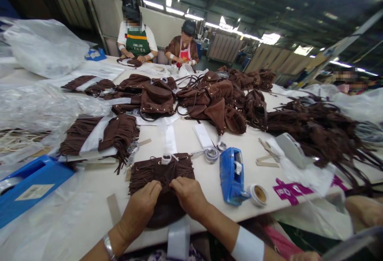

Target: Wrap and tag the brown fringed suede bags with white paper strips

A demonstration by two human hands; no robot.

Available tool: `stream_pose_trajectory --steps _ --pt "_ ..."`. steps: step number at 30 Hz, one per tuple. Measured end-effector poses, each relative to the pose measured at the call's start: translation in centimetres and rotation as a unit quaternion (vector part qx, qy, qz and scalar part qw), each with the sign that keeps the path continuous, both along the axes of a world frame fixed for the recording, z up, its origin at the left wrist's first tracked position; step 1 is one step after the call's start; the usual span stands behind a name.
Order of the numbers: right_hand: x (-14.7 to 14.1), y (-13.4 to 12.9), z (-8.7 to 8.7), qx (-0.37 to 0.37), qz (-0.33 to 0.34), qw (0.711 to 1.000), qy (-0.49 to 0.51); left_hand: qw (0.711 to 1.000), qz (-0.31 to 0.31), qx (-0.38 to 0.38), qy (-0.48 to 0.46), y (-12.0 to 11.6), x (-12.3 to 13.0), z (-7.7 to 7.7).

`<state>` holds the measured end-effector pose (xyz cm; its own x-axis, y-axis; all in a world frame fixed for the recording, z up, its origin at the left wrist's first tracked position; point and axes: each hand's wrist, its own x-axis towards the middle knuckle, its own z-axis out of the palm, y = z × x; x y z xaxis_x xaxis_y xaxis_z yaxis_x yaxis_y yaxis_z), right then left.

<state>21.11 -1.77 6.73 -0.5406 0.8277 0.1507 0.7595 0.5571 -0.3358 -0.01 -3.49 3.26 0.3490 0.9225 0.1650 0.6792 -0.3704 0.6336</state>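
A dark brown fringed bag [167,213] lies at the table's near edge, with gold eyelets along its top and a small white wrapped piece at its middle. My left hand [145,201] pinches the bag's fringe left of centre. Just to the right, my right hand [190,197] has its fingers closed on the same bag. Both hands rest on the bag's front, a small gap between them. Below the bag, a pale strip [178,239] hangs over the table edge.
A blue tape dispenser [231,177] and a tape roll [257,195] stand right. Another blue dispenser [36,191] is left, near a wrapped fringed bundle [98,135]. Brown bags [158,97] are heaped behind. Two people work across the table; part of another person shows at lower right.
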Motion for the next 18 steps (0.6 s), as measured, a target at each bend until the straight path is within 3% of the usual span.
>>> stream_pose_trajectory --steps 3,5,7,10,14,16,18 --pt "0.2 -0.1 -0.7 0.008 0.011 1.000 -0.020 0.991 0.023 0.124 0.037 -2.4 -0.4 -1.1" --pt "0.3 0.0 -0.9 0.012 0.014 0.999 -0.031 0.970 0.032 0.231 0.069 -4.3 -0.7 -1.2" --pt "0.3 0.1 -0.8 0.014 0.022 0.999 -0.039 0.953 -0.025 0.283 0.103 -5.9 -0.7 -1.6" --pt "0.1 0.0 -0.3 0.012 0.039 0.998 -0.049 0.942 -0.112 0.267 0.170 -6.8 -0.3 -3.5" --pt "-0.3 0.1 1.1 -0.028 0.056 0.998 -0.033 0.952 -0.096 0.224 0.188 -6.5 0.1 -6.8" --pt "-0.5 0.7 1.6 -0.073 0.060 0.995 -0.016 0.953 -0.095 0.214 0.192 -6.4 0.1 -7.1" --pt "-0.8 1.6 1.8 -0.098 0.054 0.994 -0.014 0.944 -0.102 0.232 0.211 -6.5 0.1 -6.4"
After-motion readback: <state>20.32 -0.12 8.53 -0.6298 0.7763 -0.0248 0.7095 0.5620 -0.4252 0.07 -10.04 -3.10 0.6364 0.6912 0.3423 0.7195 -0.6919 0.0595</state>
